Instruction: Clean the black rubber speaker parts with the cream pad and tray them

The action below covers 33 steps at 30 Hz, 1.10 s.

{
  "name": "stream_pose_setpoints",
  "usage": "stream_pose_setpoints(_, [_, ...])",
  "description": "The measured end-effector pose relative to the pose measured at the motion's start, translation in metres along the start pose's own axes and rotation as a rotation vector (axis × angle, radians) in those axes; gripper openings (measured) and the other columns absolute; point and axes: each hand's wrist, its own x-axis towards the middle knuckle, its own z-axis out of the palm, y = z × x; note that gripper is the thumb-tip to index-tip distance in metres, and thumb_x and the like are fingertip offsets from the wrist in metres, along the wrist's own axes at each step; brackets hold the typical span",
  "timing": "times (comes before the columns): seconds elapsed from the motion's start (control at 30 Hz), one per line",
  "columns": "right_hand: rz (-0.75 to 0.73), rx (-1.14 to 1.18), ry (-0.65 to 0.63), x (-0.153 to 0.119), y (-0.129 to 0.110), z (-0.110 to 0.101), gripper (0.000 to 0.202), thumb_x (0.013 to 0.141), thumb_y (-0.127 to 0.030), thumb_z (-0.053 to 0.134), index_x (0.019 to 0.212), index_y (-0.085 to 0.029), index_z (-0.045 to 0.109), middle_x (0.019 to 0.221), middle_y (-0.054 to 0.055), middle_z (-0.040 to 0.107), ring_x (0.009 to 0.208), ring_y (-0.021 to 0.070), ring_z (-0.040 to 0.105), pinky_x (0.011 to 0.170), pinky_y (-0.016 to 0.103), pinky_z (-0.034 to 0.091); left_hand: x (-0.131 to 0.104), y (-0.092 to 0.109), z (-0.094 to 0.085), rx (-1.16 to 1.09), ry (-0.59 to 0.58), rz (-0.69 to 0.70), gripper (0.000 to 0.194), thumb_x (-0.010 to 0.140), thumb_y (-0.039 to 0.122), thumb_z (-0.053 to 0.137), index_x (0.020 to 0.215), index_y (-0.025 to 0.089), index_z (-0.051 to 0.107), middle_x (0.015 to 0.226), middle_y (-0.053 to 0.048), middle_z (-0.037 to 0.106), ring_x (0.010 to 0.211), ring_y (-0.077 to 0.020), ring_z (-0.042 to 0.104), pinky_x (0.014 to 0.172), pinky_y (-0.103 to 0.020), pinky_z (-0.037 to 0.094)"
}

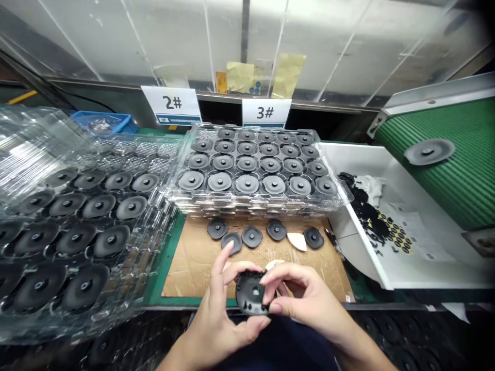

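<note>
Black disc [245, 297] pinched at three o'clock by the right hand [303, 293], clasped from nine by the left hand [220, 309], index extended.

Pale, shiny panels [174, 36] stand behind the green-topped workbench [165, 257].

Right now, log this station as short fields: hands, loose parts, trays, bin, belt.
left hand: holds a black disc by its edge
right hand: fingers on that disc; grip unclear
cardboard sheet: five loose discs, two white pieces
clear tray stack: rows of discs, in front of 3# sign
left clear tray: more discs
white bin: black parts
green belt: one dark disc
</note>
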Motion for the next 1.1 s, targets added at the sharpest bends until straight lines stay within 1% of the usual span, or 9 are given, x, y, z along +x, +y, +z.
stream_pose_setpoints(0.07, [0.048, 0.007, -0.016, 0.002, -0.003, 0.003, 0.023, 0.065, -0.022, 0.076, 0.086, -0.019, 0.067, 0.071, 0.000, 0.065, 0.069, 0.0129, 0.058, 0.067, 0.026, 0.043, -0.002, 0.001, -0.007, -0.012, -0.050, -0.021, 0.086, 0.067, 0.018, 0.067, 0.138, 0.022, 0.018, 0.119, -0.011, 0.054, 0.111, -0.0256, 0.051, 0.097, -0.034, 0.033])
stream_pose_setpoints(0.23, [0.126, 0.013, -0.084, 0.009, -0.008, 0.012, 0.022, 0.062, -0.020, 0.077, 0.081, -0.018, 0.067, 0.068, -0.001, 0.064, 0.062, 0.0101, 0.057, 0.059, 0.022, 0.043, -0.008, -0.001, -0.017, -0.128, -0.056, -0.058, 0.090, 0.065, 0.020, 0.069, 0.138, 0.023, 0.017, 0.119, -0.011, 0.052, 0.109, -0.0273, 0.052, 0.098, -0.036, 0.031])
stream_pose_setpoints(0.43, [0.249, 0.099, -0.240, 0.017, -0.013, 0.014, 0.016, 0.067, -0.016, 0.073, 0.082, -0.019, 0.069, 0.073, -0.002, 0.067, 0.066, 0.0096, 0.063, 0.064, 0.020, 0.048, -0.009, -0.001, -0.027, -0.303, -0.160, -0.148, 0.102, 0.064, 0.025, 0.071, 0.141, 0.023, 0.005, 0.108, -0.010, 0.058, 0.104, -0.0277, 0.056, 0.095, -0.037, 0.035])
stream_pose_setpoints(0.57, [0.307, 0.154, -0.295, 0.018, -0.014, 0.016, 0.017, 0.067, -0.010, 0.071, 0.080, -0.020, 0.069, 0.071, -0.003, 0.067, 0.064, 0.0069, 0.063, 0.062, 0.016, 0.048, -0.007, 0.001, -0.032, -0.340, -0.240, -0.174, 0.103, 0.063, 0.027, 0.072, 0.141, 0.023, 0.006, 0.104, -0.010, 0.060, 0.104, -0.0263, 0.056, 0.096, -0.037, 0.034])
stream_pose_setpoints(0.7, [0.345, 0.247, -0.287, 0.015, -0.010, 0.017, 0.011, 0.066, -0.009, 0.071, 0.071, -0.018, 0.067, 0.069, -0.003, 0.067, 0.062, 0.0067, 0.062, 0.064, 0.018, 0.048, -0.007, -0.001, -0.033, -0.299, -0.263, -0.176, 0.110, 0.058, 0.026, 0.076, 0.142, 0.022, 0.005, 0.103, -0.011, 0.059, 0.103, -0.0268, 0.057, 0.095, -0.037, 0.036])
stream_pose_setpoints(0.83, [0.343, 0.246, -0.207, 0.013, -0.005, 0.015, 0.011, 0.065, -0.011, 0.073, 0.071, -0.017, 0.066, 0.068, -0.002, 0.068, 0.061, 0.0074, 0.063, 0.061, 0.018, 0.048, -0.008, -0.004, -0.031, -0.268, -0.227, -0.138, 0.108, 0.060, 0.026, 0.075, 0.141, 0.023, 0.004, 0.108, -0.011, 0.059, 0.107, -0.0262, 0.054, 0.097, -0.036, 0.035])
stream_pose_setpoints(1.0, [0.304, 0.126, -0.144, 0.007, 0.002, 0.010, 0.014, 0.065, -0.018, 0.075, 0.075, -0.017, 0.065, 0.070, 0.000, 0.070, 0.065, 0.0101, 0.066, 0.063, 0.019, 0.050, -0.007, -0.007, -0.028, -0.197, -0.187, -0.070, 0.107, 0.061, 0.025, 0.075, 0.140, 0.028, 0.003, 0.116, -0.008, 0.058, 0.112, -0.0229, 0.051, 0.101, -0.034, 0.031])
stream_pose_setpoints(1.07, [0.198, -0.120, -0.148, 0.004, 0.003, 0.008, 0.018, 0.069, -0.029, 0.072, 0.080, -0.016, 0.065, 0.068, 0.000, 0.069, 0.062, 0.0113, 0.065, 0.059, 0.020, 0.050, -0.007, -0.010, -0.028, -0.210, -0.174, -0.063, 0.106, 0.058, 0.026, 0.077, 0.138, 0.032, 0.008, 0.117, -0.006, 0.058, 0.112, -0.0214, 0.051, 0.100, -0.032, 0.032])
stream_pose_setpoints(1.1, [0.109, -0.345, -0.130, 0.004, 0.003, 0.005, 0.019, 0.073, -0.033, 0.068, 0.081, -0.016, 0.064, 0.064, -0.001, 0.067, 0.058, 0.0112, 0.064, 0.057, 0.020, 0.050, -0.008, -0.013, -0.029, -0.221, -0.189, -0.081, 0.101, 0.055, 0.028, 0.079, 0.135, 0.032, 0.018, 0.115, -0.005, 0.059, 0.110, -0.0214, 0.053, 0.098, -0.031, 0.034])
